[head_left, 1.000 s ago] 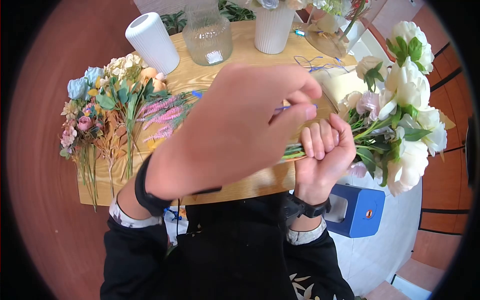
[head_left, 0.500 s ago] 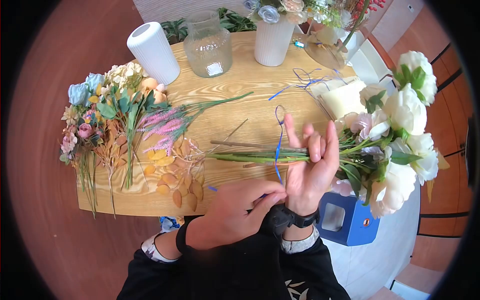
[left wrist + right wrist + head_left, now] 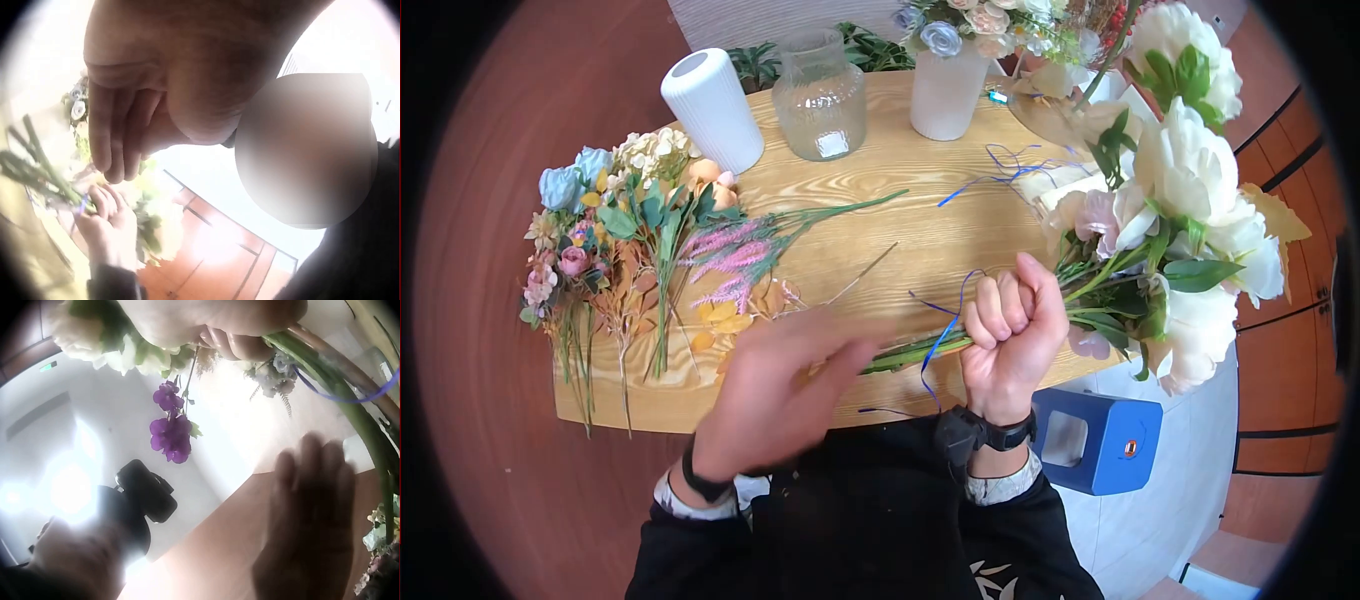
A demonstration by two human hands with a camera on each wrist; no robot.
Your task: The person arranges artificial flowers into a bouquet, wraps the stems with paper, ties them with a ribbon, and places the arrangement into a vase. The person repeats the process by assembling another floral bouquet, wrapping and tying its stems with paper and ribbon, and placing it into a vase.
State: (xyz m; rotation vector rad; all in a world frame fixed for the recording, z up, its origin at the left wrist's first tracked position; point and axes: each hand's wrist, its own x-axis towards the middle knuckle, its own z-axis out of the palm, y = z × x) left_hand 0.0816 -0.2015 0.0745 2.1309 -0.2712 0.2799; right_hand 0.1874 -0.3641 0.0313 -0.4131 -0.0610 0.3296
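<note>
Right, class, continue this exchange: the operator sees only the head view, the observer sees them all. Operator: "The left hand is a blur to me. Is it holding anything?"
Observer: Nothing that I can see. In the left wrist view, the left hand has its fingers extended close together, with nothing visible in them.

Operator: I see the right hand gripping the stems. Are any flowers near it hidden from me?

Observer: Yes. The right wrist view shows deep purple flowers hanging on a thin stem near that hand; I can't tell whether it grips that stem.
</note>
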